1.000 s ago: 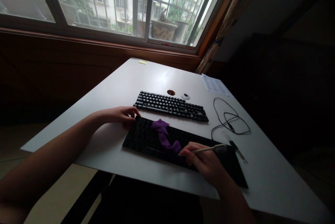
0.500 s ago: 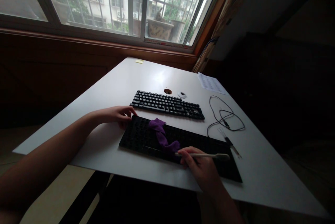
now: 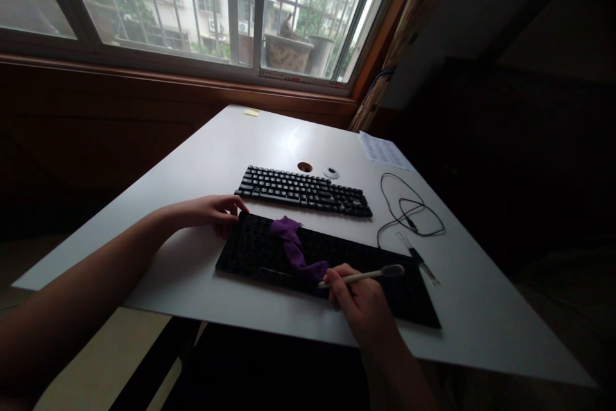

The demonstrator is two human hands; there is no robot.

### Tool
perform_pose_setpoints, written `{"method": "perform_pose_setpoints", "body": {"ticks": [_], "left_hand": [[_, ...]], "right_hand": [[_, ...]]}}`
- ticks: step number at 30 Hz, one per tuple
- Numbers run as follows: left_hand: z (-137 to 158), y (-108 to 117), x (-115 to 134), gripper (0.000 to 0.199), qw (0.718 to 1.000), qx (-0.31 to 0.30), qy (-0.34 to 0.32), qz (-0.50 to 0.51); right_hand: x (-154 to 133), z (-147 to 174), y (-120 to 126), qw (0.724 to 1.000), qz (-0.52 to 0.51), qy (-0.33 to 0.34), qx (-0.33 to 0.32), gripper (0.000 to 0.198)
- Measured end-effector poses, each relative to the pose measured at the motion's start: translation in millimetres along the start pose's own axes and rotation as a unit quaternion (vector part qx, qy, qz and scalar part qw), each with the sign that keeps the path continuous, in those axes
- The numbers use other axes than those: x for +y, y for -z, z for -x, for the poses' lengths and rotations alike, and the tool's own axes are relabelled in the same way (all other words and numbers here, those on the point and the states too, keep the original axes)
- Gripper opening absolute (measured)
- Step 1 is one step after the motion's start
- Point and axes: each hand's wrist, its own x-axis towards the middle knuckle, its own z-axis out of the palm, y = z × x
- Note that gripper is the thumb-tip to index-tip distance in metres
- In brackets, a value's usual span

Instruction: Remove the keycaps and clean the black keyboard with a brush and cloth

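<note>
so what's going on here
A person's left hand touches the far left corner of a black board. The right hand holds a pale stick, perhaps a brush, over it. A purple cloth lies on the board, one end by that hand. Beyond are rows of black keys; a cable lies looped to the right.

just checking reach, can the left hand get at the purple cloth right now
Probably yes: the left hand is at the dark board, and nothing visible stands between that hand and the purple cloth.
</note>
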Motion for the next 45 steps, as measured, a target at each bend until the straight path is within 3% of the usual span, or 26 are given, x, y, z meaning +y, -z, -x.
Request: {"method": "perform_pose_setpoints", "body": {"ticks": [6,11,15,19,24,38,45], "left_hand": [[1,0,2,0.047,1.000,0.001,0.004,-0.007],[1,1,1,0.049,1.000,0.001,0.003,-0.010],[2,1,3,0.047,1.000,0.002,0.004,-0.012],[2,0,5,0.047,1.000,0.005,0.008,-0.017],[3,-1,6,0.046,1.000,0.004,0.009,-0.021],[0,1,0,0.046,1.000,0.003,0.003,-0.016],[1,3,-1,0.047,1.000,-0.005,0.000,-0.023]], "right_hand": [[1,-2,0,1.000,0.012,-0.003,0.001,0.038],[-1,-5,1,0.999,0.004,0.003,-0.041,0.038],[-1,-5,1,1.000,0.019,0.001,-0.009,0.038],[-2,-4,2,0.999,-0.001,-0.002,-0.044,0.037],[0,-6,1,1.000,0.012,0.002,0.003,0.036],[2,-6,-1,0.992,-0.066,-0.096,0.052,0.040],[-1,-10,-11,0.973,-0.097,-0.179,0.110,0.044]]}}
